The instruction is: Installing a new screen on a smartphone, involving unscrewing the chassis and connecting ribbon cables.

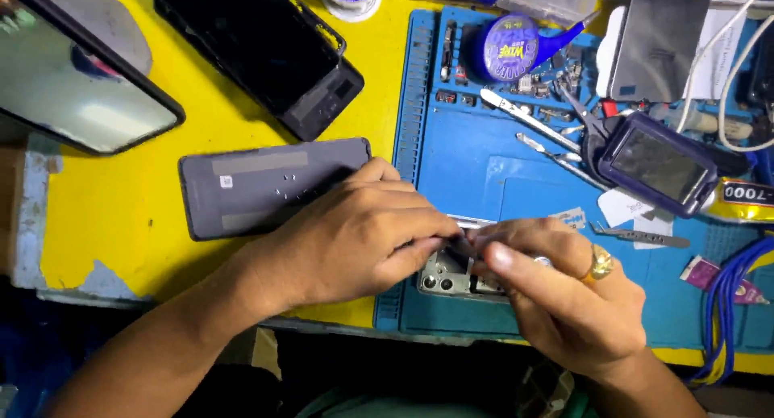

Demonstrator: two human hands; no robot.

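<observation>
Both hands meet over a small grey phone frame (451, 277) lying on the blue mat (468, 160) at the desk's (113, 216) near edge. The left hand (355, 241) presses its fingers closed onto the frame's top. The right hand (564, 297), wearing a gold ring (601, 262), seems to pinch a thin metal tool (472, 223) against it. A dark phone back cover (266, 186) lies just left.

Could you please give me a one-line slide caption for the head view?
Left hand and right hand work on an opened phone over a blue mat, tweezers nearby.
</observation>
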